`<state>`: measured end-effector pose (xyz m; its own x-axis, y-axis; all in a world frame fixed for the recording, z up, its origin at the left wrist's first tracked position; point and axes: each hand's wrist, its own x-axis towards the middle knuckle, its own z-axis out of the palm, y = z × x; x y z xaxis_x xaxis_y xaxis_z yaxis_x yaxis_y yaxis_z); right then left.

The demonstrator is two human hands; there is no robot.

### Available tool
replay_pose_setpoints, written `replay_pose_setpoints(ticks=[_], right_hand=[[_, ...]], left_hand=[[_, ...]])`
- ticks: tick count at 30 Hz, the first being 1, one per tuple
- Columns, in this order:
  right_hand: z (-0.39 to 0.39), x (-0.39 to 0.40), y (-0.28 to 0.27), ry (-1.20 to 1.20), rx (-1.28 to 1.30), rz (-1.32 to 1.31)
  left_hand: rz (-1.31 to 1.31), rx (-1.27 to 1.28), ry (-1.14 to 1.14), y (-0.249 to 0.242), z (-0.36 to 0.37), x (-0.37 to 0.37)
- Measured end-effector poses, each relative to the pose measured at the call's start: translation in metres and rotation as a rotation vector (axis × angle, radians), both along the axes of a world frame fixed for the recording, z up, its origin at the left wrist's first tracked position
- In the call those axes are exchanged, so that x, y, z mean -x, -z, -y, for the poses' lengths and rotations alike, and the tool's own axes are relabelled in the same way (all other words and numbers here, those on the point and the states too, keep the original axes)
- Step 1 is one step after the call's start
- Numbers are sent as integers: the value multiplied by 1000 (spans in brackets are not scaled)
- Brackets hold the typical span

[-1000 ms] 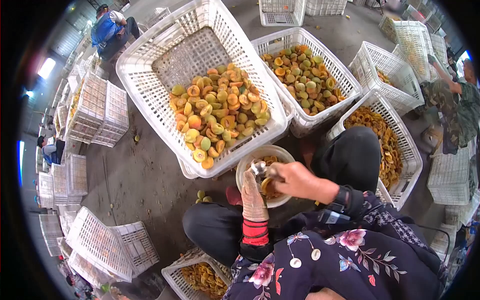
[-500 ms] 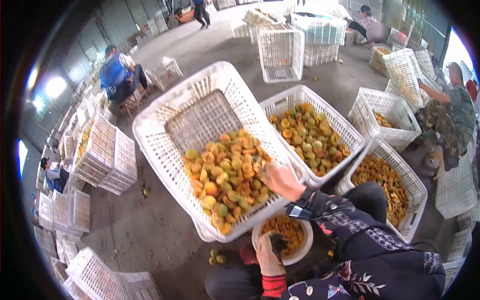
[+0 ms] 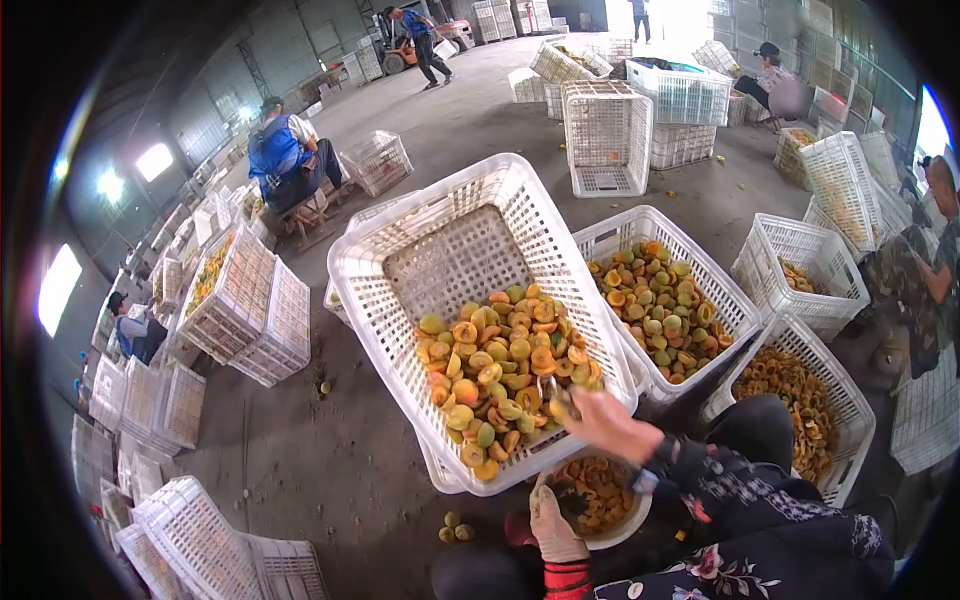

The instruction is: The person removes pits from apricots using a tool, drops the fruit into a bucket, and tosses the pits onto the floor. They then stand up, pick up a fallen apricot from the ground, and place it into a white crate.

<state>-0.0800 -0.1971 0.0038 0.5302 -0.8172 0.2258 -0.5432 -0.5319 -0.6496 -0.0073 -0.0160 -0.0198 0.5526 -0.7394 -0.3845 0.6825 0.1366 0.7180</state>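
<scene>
My right hand [image 3: 605, 425] reaches over the lower right of the tilted white crate [image 3: 355, 300], its fingers closed at the halved orange-green fruits [image 3: 490, 370]. Something small and shiny shows by its fingertips, too blurred to name. Below, my left hand [image 3: 555, 525], in a pale glove with a red cuff, is at the left rim of a white bowl [image 3: 632, 522]. Cut orange pieces [image 3: 605, 500] lie in the bowl, with a dark patch near my left hand. The fingers of my left hand are partly hidden, and what they hold is unclear.
A crate of fruit [image 3: 740, 345] and a crate of cut pieces [image 3: 862, 445] stand at the right. Stacked crates [image 3: 240, 300] are at the left. Seated people [image 3: 290, 165] and a person walking [image 3: 420, 40] are farther off. Loose fruits [image 3: 455, 528] lie on the floor.
The view has shifted, so most things appear farther right and lower. My right hand has moved toward the crate's near edge. In the background, the walking person shows more fully.
</scene>
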Motion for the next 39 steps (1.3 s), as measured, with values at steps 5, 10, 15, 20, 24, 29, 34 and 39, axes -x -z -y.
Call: replay_pose_setpoints(ticks=[5, 10, 15, 20, 24, 29, 34, 39], right_hand=[[-115, 32, -27, -180, -19, -88], [-156, 58, -53, -184, -274, -38], [-165, 83, -60, -246, -223, -151], [-171, 90, -65, -294, -249, -162], [-168, 96, -69, -352, -263, -148], [-165, 100, -64, -382, -235, -163], [-167, 97, -61, -391, -282, -146], [-167, 103, -58, -467, -404, -136]], left_hand=[[1255, -135, 131, 3, -8, -7], [421, -12, 180, -30, -18, 3], [-53, 88, 149, -54, -18, 15], [-23, 52, 137, -56, -18, 15], [-23, 17, 107, -62, -20, 13], [19, 20, 160, -66, -20, 14], [39, 26, 204, -69, -21, 13], [123, 11, 274, -67, -27, 12]])
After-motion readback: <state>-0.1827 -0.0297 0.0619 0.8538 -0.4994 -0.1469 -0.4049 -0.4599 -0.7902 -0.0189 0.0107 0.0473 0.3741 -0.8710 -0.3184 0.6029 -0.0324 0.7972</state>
